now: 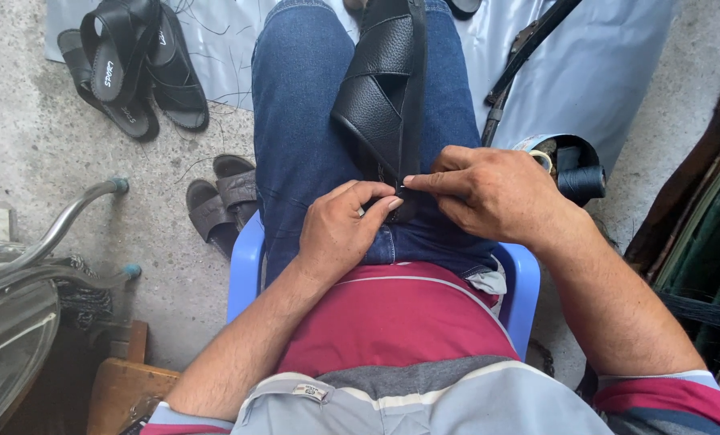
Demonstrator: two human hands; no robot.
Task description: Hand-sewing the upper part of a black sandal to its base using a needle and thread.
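The floor point(30, 137) is bare grey concrete, with a pale sheet point(602, 72) spread at the top of the view. A blue stool point(243, 274) carries the person, whose jeans point(295, 121) fill the middle. On the lap lies a black sandal point(380, 89), its near end between the two hands. A pile of black sandals point(134, 68) rests on the sheet's left edge, and a brown pair point(219, 201) sits just beside the stool. A metal frame point(54, 234) stands at left; a can point(569, 161) holding a dark spool point(581, 184) sits at right.

The left hand point(340, 229) is curled, thumb and fingers pressing the sandal's near end. The right hand point(497, 193) is closed in a pinch at that same end; what it pinches is too small to tell.

To work well here, I judge the left hand should keep the strap pinned flat against the thigh while the right pulls straight and evenly.
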